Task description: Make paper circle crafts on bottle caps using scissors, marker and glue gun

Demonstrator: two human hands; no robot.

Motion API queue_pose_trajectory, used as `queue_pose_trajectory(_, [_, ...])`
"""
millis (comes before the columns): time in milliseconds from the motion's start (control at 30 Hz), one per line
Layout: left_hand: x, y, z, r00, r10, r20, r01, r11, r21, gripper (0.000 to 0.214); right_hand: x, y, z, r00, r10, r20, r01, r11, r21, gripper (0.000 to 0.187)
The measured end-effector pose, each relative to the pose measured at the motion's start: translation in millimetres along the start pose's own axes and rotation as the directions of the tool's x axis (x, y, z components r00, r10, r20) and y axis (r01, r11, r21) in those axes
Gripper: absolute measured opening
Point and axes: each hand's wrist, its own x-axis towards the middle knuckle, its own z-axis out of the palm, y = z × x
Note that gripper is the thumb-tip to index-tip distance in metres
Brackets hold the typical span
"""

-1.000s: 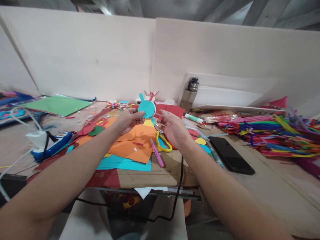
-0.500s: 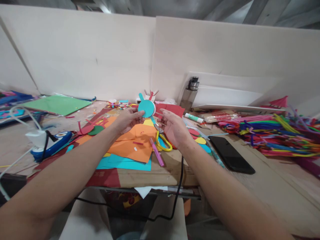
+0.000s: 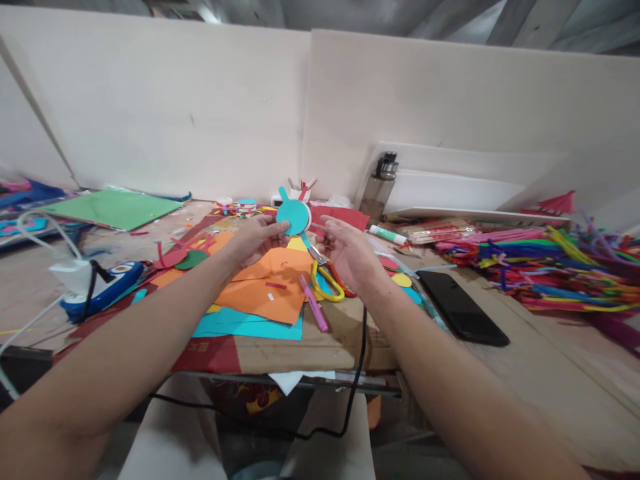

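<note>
Here, white boards (image 3: 160,113) back a littered table (image 3: 110,247) and turquoise disc (image 3: 292,217)

Light was soft, greyish, moderately bright. Pale patches glowed in dim ceiling (image 3: 330,13), high above left hand (image 3: 261,239); wall (image 3: 200,100) beyond took even, dull light. Weak, soft-edged shadow lay on board (image 3: 340,350), just below right hand (image 3: 350,248); space under that edge fell dark. Sheet (image 3: 113,208) left of left hand showed faint sheen. Fine detail looked smeared; pipe cleaners (image 3: 550,270) right of right hand softened toward border. Forearms (image 3: 125,347) stretched wide behind hands, at lower corners.
</note>
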Motion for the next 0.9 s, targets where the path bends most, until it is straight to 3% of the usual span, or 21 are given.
queue_pose_trajectory(400, [0.8, -1.0, -0.2, 1.0, -0.019, -0.006, 0.019, 1.0, -0.024, 0.042, 0.3, -2.0, 0.7, 0.999, 0.023, -0.041, -0.022, 1.0, 0.008, 0.025])
queue_pose_trajectory(700, [2.7, -5.4, 0.8, 0.992, -0.086, -0.09, 0.072, 0.985, -0.155, 0.011, 4.0, 6.3, -1.2, 0.998, 0.032, -0.061, -0.036, 0.997, -0.069, 0.03])
queue_pose_trajectory(900, [1.0, -8.1, 4.8, 0.99, -0.123, -0.062, 0.115, 0.987, -0.116, 0.01, 6.3, 13.2, -4.5, 1.0, 0.012, -0.02, -0.015, 0.99, -0.14, 0.033])
